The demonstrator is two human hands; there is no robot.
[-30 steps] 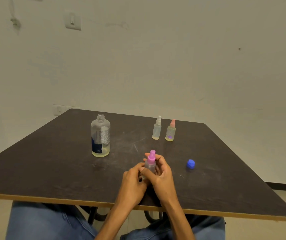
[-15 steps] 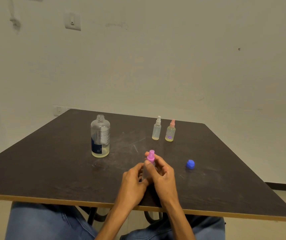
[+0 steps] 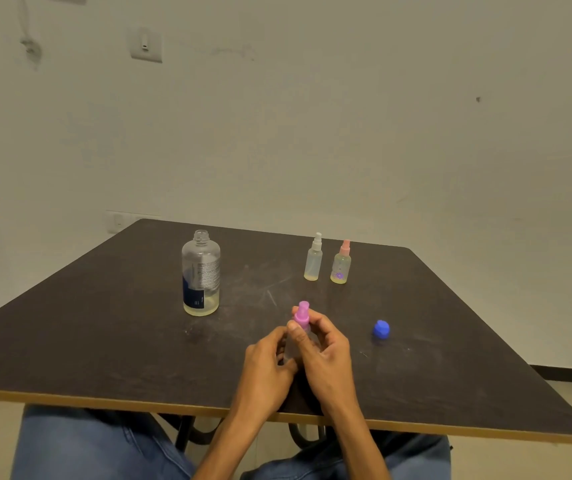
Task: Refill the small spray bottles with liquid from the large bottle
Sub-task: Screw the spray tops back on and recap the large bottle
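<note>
A pink-capped spray bottle [image 3: 301, 315] was gripped upright by both hands, left hand [image 3: 266, 358] and right hand [image 3: 322, 351], apparently just above the table [image 3: 104, 341]. The uncapped large bottle [image 3: 201, 273] was stood well apart to the left.

A big dark table [image 3: 104, 341] with a light wood edge stands against a pale wall [image 3: 346, 133]. The wall has a switch [image 3: 145, 46] high up and a socket plate [image 3: 118, 221] low down by the table's far corner. Blue jeans [image 3: 80, 445] show under the table.
</note>
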